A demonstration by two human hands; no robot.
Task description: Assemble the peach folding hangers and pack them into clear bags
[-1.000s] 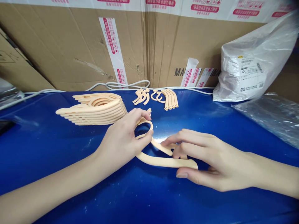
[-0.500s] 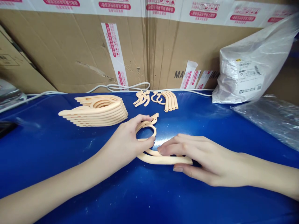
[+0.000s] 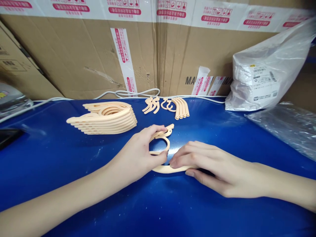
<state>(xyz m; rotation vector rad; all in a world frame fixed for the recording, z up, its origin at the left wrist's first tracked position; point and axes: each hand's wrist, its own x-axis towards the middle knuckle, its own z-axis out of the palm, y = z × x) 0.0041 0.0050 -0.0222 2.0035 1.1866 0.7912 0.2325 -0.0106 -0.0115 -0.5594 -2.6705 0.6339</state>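
Note:
A peach plastic hanger piece (image 3: 161,141) lies on the blue table (image 3: 74,171) between my hands. My left hand (image 3: 139,154) pinches its ring-shaped hook end between thumb and fingers. My right hand (image 3: 212,168) lies over the curved arm of the piece, fingers pressed down on it and thumb under its edge. Most of that arm is hidden beneath my right fingers.
A stack of peach hangers (image 3: 105,118) sits at the back left. Small loose hanger parts (image 3: 168,105) lie at the back middle, with white cables (image 3: 133,93) behind. Cardboard boxes (image 3: 158,56) wall the rear. Plastic bags (image 3: 261,75) stand at the right.
My right hand has slid left and folded the hanger's arm in toward the ring, so less of the arm shows. My left hand keeps its pinch.

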